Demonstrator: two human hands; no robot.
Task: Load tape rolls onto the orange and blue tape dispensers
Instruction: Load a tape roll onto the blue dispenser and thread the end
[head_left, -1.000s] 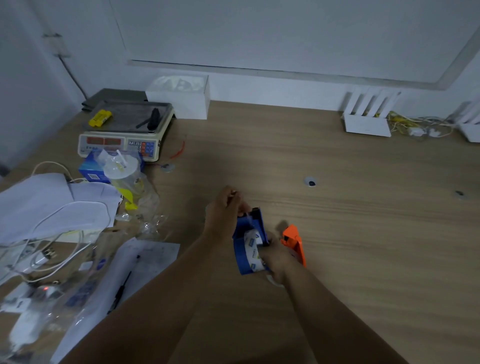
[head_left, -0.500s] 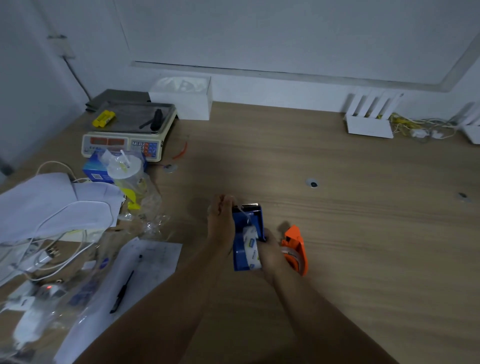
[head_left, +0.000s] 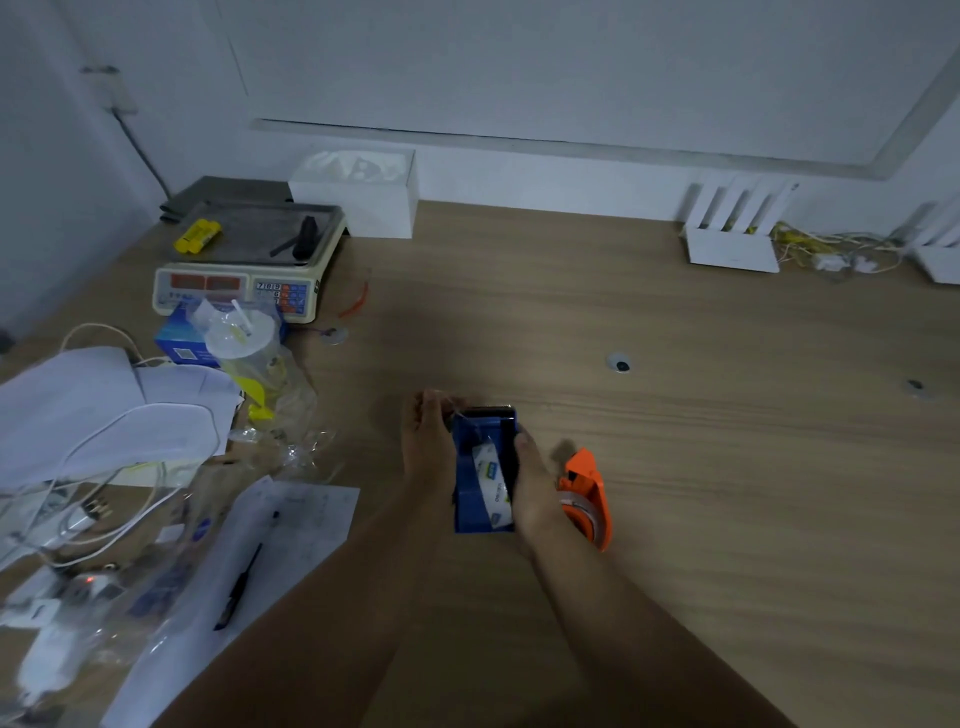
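A dim wooden desk (head_left: 675, 467) runs to a pale wall, with a weighing scale (head_left: 244, 265) at the back left and a white router (head_left: 732, 244) at the back right. Loose papers (head_left: 98, 410), white cables and clear plastic bags crowd the left side.

Near the middle, the blue tape dispenser (head_left: 480, 467) sits on the desk with a tape roll (head_left: 491, 480) seated in it, its white core label facing up. The right hand (head_left: 535, 483) grasps the dispenser along its right side, thumb over the top edge. The left hand (head_left: 428, 447) lies against its left side, fingertips pinched on the tape end near the dispenser's far, cutter end. The orange tape dispenser (head_left: 587, 493) lies just right of the right hand, carrying a clear roll.

Compared with a second ago, the blue dispenser is down flat and squared to the view rather than tilted up, and the left hand has moved from above its front to beside it. The orange dispenser has not shifted.
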